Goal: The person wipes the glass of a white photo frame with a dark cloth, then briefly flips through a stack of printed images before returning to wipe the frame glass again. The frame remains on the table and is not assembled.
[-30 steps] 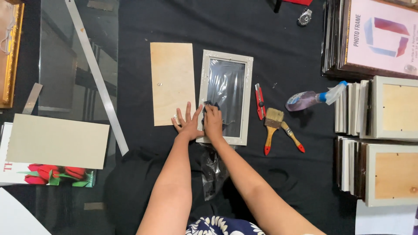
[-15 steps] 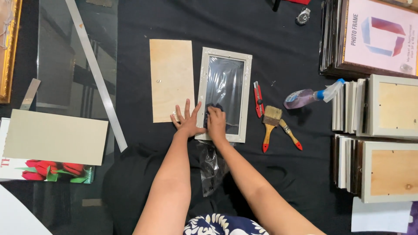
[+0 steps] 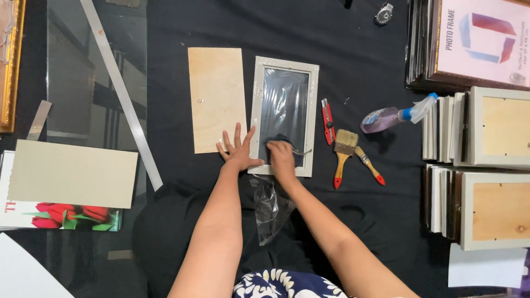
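Note:
A pale grey picture frame [image 3: 285,64] with a dark glass pane lies flat on the black cloth. My left hand [image 3: 240,152] rests open with fingers spread on the frame's lower left corner, beside a plain wooden backing board [image 3: 216,105]. My right hand [image 3: 281,157] is on the lower part of the pane, fingers curled around a dark cloth; I cannot make out its shape. Crumpled clear plastic wrap [image 3: 269,208] lies just below the frame between my forearms.
A red utility knife [image 3: 328,117], two paintbrushes [image 3: 345,149] and a spray bottle [image 3: 395,116] lie right of the frame. Stacked frames [image 3: 486,165] fill the right edge. A glass sheet [image 3: 96,83] with a metal ruler [image 3: 121,94], a grey card [image 3: 72,174] and a rose print [image 3: 61,216] lie left.
My right hand has shifted a little to the right across the lower pane. My left hand stays spread at the frame's corner.

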